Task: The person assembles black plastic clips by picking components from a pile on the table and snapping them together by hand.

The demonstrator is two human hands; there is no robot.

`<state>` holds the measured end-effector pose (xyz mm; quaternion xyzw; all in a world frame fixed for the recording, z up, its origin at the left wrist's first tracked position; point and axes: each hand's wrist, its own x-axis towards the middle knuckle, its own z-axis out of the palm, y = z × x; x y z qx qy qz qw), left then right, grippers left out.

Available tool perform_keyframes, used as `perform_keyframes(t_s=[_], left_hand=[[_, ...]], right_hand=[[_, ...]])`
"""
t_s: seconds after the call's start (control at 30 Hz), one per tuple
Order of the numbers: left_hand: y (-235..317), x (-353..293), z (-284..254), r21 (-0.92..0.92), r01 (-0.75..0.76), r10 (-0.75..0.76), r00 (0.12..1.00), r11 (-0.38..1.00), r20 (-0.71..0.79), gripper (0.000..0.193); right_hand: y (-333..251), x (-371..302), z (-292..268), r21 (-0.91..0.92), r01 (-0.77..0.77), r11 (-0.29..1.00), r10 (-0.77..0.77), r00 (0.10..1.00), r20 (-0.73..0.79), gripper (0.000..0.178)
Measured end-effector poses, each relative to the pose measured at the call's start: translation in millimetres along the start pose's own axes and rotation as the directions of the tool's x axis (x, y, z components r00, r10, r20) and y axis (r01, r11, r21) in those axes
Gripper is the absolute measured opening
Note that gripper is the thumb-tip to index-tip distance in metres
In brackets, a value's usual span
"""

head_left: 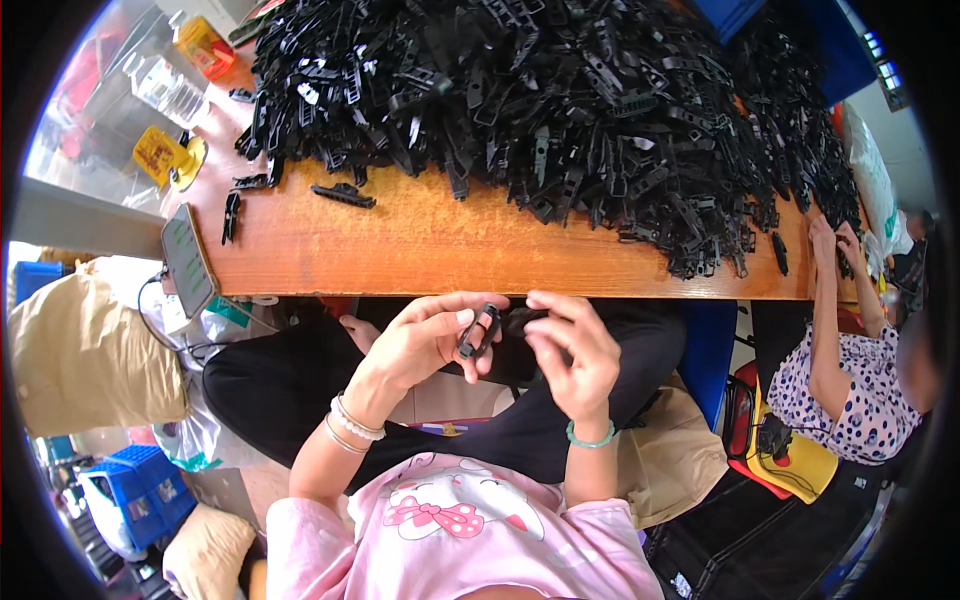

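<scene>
Just off the table's front edge, my left hand (pixel 425 335) grips a small black plastic part (pixel 481 332), an open frame shape, between thumb and fingers. Facing it, my right hand (pixel 578 355) has thumb and forefinger closed on another dark plastic piece (pixel 523 319). That piece blends into the dark trousers behind, so its outline and whether it touches the first part are unclear. Beyond both hands, a large heap of similar black plastic parts (pixel 480 90) covers the back of the wooden table (pixel 430 240).
Loose black parts (pixel 343 195) lie before the heap. At left are a propped phone (pixel 188 262) with a cable, a yellow object (pixel 162 153), a clear bottle (pixel 168 90) and a labelled bottle (pixel 203 46). A co-worker (pixel 840 370) reaches into the heap at right.
</scene>
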<state>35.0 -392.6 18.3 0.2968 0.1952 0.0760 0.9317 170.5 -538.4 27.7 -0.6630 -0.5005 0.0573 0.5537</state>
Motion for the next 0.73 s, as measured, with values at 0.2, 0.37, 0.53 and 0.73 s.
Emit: perform_keyframes(t_s=[0.2,0.37,0.53,0.73], left_hand=[[-0.1,-4.3,-11.5,-0.087,0.227,-0.208,0.960,0.970,0.186,0.030],[0.7,-9.1,-14.4,-0.108,0.247,-0.223,0.955,0.963,0.196,0.027],[7.3,-12.5,-13.5,0.266,0.257,-0.295,0.948,0.929,0.116,0.028],[52.8,-6.8,4.2,0.854,-0.011,0.138,0.988,0.521,-0.071,0.022]], right_hand=[[-12.3,10.8,6.5,-0.030,0.243,0.969,-0.223,0.926,0.305,0.016],[-12.4,14.3,9.8,0.077,0.149,0.986,-0.168,0.899,0.405,0.019],[-2.8,-4.1,15.8,0.314,-0.087,0.946,-0.037,0.929,0.369,0.021],[-11.6,-2.8,25.3,0.380,-0.161,0.911,0.126,0.985,0.116,0.016]])
